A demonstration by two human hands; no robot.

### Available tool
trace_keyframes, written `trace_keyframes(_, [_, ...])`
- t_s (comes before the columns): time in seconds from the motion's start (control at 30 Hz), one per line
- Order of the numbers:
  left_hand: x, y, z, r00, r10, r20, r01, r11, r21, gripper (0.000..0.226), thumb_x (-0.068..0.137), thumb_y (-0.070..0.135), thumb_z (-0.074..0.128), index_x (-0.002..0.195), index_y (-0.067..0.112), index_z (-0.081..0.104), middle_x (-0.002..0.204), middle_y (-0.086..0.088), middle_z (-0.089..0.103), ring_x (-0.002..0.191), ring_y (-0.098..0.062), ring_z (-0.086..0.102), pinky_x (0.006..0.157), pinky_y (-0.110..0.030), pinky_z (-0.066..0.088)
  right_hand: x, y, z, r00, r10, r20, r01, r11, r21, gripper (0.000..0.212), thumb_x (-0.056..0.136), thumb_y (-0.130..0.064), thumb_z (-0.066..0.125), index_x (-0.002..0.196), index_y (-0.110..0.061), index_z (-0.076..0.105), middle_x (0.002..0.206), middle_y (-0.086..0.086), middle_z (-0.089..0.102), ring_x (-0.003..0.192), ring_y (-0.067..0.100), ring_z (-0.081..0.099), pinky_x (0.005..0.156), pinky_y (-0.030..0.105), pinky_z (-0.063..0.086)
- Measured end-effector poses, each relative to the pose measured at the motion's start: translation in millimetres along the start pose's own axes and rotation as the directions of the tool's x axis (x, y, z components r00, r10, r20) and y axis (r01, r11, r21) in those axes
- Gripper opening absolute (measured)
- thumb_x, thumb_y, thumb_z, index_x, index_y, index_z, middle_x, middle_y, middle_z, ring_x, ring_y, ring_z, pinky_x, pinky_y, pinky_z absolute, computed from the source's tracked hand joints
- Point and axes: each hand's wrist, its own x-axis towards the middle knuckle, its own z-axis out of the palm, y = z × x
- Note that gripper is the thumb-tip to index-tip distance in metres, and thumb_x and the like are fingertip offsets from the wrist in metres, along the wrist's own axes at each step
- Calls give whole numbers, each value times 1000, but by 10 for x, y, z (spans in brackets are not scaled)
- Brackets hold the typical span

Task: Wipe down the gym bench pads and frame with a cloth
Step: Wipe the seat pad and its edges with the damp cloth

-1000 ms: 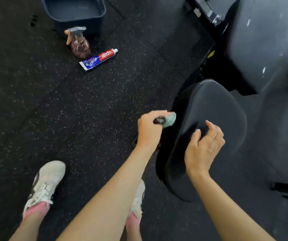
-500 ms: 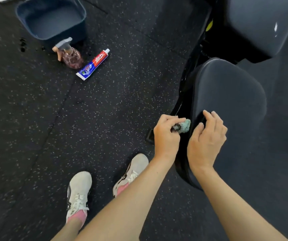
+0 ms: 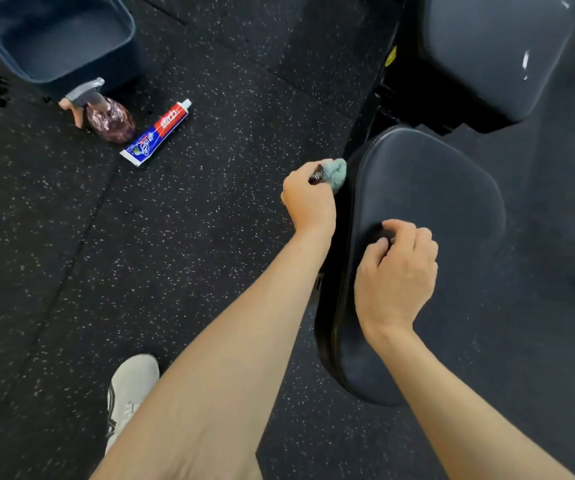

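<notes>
A dark padded bench seat (image 3: 428, 188) fills the middle right, with the larger back pad (image 3: 480, 57) beyond it. My left hand (image 3: 308, 199) grips a bunched pale green cloth (image 3: 336, 173) and holds it against the seat's left edge, near the far end. My right hand (image 3: 395, 271) rests on top of the seat pad with its fingers curled and nothing visible inside them. The black frame (image 3: 365, 133) runs under the pads along the left side, mostly hidden.
On the speckled rubber floor (image 3: 192, 237) at far left stand a dark blue tub (image 3: 57, 39), a spray bottle (image 3: 106, 114) lying beside it and a toothpaste tube (image 3: 158, 133). One white shoe (image 3: 126, 393) shows below my left arm.
My left hand slid the cloth farther up the seat's left edge. My right hand's fingers curled in more on the pad. The camera shifted.
</notes>
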Motion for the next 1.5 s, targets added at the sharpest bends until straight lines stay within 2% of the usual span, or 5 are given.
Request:
trace_keyframes(0.1, [-13,96,62,964,-249,-96,240,966,-94,34,79,-16,40,79,8,65,65,3,51,56,-10,36,43,-14,31,182,-20,-56,994,92,60,-95,994,58,26,89,-6,45,111,-9,58,97,9,58,83,28,52,73,37,38])
trace_keyframes(0.37, [-434,-32,-230,973,221,68,-225,973,51,47,76,-18,54,101,18,72,104,2,66,99,-6,61,91,-23,48,545,60,-20,990,124,71,-132,984,120,34,88,-8,51,121,-7,56,123,12,49,105,29,43,86,35,36])
trace_keyframes(0.83, [424,594,545,876,293,383,-422,850,316,47,78,-14,47,104,13,74,100,-3,67,88,-7,57,73,0,37,310,-17,80,952,141,273,-184,973,137,48,98,-21,41,145,-12,37,157,13,22,144,28,20,119,44,14])
trace_keyframes(1.1, [358,1045,895,706,307,638,-683,534,499,43,83,-2,48,115,19,66,103,-2,59,97,-19,52,74,-25,38,346,-128,-36,808,564,169,-583,807,95,45,98,-16,47,142,-9,40,157,15,22,138,27,23,116,46,23])
trace_keyframes(1.5, [-172,478,130,93,370,924,-974,-158,161,33,71,7,77,101,6,66,83,-8,55,72,-23,47,64,-31,39,-147,-278,-414,500,846,185,-863,504,30,44,99,-17,46,142,-12,40,156,13,25,139,28,24,113,44,25])
